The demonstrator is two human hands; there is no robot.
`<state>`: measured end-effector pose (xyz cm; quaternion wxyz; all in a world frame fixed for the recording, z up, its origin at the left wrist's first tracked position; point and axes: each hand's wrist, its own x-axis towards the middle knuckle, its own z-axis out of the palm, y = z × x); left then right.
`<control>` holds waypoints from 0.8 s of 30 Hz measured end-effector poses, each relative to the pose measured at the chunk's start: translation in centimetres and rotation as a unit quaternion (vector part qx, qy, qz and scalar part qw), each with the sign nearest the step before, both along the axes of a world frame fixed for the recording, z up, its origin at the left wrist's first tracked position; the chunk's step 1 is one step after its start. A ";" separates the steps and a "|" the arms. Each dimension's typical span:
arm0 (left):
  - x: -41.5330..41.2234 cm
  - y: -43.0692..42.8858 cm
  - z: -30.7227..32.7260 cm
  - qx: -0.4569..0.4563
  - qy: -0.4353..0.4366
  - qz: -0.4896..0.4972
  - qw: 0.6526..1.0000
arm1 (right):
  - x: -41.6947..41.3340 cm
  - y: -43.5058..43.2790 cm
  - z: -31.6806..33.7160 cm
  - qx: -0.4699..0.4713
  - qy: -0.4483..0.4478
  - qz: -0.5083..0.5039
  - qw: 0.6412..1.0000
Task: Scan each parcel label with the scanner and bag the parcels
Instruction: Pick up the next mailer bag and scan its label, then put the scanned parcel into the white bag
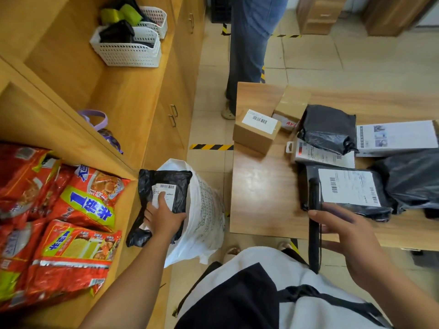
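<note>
My left hand [164,216] grips a black plastic parcel [166,181] with a white barcode label, holding it over the open mouth of a white bag [204,210] on the floor. My right hand [342,233] holds a slim black scanner [314,210] upright at the table's near edge. Just beyond the scanner lies a black parcel with a large white label [346,187]. Farther back on the wooden table [261,193] sit a brown box with a barcode label [256,131], another black bagged parcel [329,128] and a white flat package [320,155].
A wooden shelf unit on the left holds red noodle packs [59,222], white baskets [128,47] and purple headbands [95,119]. A long white box [396,137] and a taped carton [292,105] lie on the table. A person in jeans [249,43] stands beyond the table.
</note>
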<state>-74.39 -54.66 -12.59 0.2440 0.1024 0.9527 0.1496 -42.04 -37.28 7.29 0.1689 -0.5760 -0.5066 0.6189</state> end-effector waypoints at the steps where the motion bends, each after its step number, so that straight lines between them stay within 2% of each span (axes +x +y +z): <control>1: 0.0 0.1 -0.2 -0.007 -0.001 -0.008 1.000 | 0.2 -0.1 -0.1 0.002 0.000 -0.001 1.000; 4: 0.2 0.8 -0.4 -0.020 -0.012 -0.014 1.000 | 0.7 -0.1 -0.1 0.005 0.007 -0.017 1.000; 14: 0.9 5.9 2.2 0.112 -0.078 -0.059 0.989 | 1.9 -0.7 -0.5 -0.007 0.031 -0.058 0.998; 19: 0.4 12.2 6.3 0.201 -0.074 -0.159 0.964 | 2.6 -1.2 -0.2 -0.016 0.030 -0.094 0.995; 24: 0.3 21.5 10.0 0.176 -0.017 -0.307 0.935 | 3.8 -1.9 0.2 -0.025 0.056 -0.142 0.988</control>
